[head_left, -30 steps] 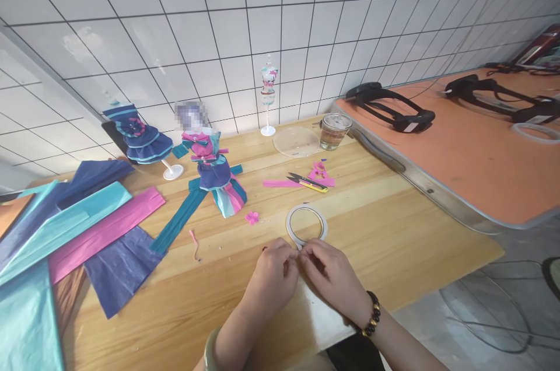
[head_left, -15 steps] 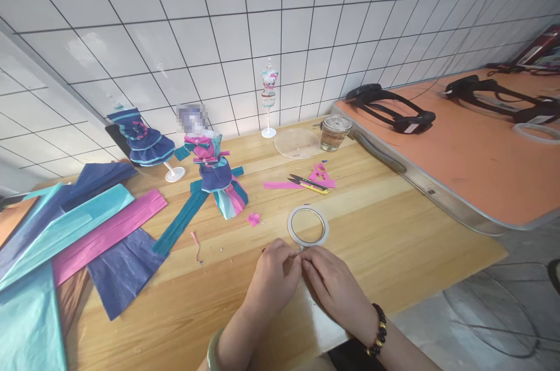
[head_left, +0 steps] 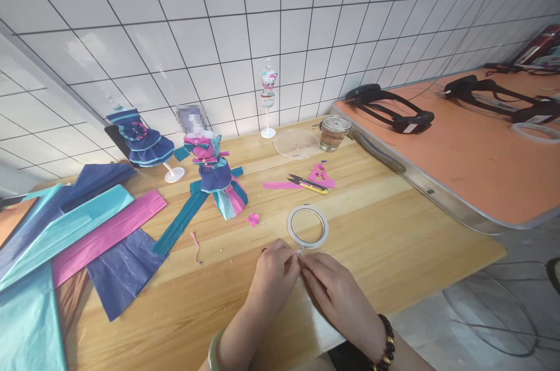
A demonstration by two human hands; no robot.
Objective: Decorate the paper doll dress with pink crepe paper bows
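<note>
A roll of white tape [head_left: 325, 227] lies flat on the wooden table, just beyond my fingertips. My left hand [head_left: 275, 273] pinches a short pale end of the tape between thumb and forefinger, at the near edge of the roll. Close against it, my right hand [head_left: 336, 284] has its thumb and fingertips pressed together on the same tape end; the fingers largely hide it. A pink paper flower [head_left: 252, 219] lies to the left, and beyond the roll yellow-handled thread snips [head_left: 312, 184] rest on a pink paper strip [head_left: 280, 185].
A doll in a paper dress [head_left: 216, 175] lies behind the flower. Two small dress stands, one in a blue dress [head_left: 151, 146], one patterned [head_left: 268, 91], stand by the wall. Crepe paper sheets [head_left: 109, 237] cover the left. A glass [head_left: 336, 135] stands near the orange table [head_left: 481, 167].
My right hand's fingertips have shifted slightly, and its wrist has moved a little down and to the right. My left hand stays nearly in place, and the tape roll has not moved.
</note>
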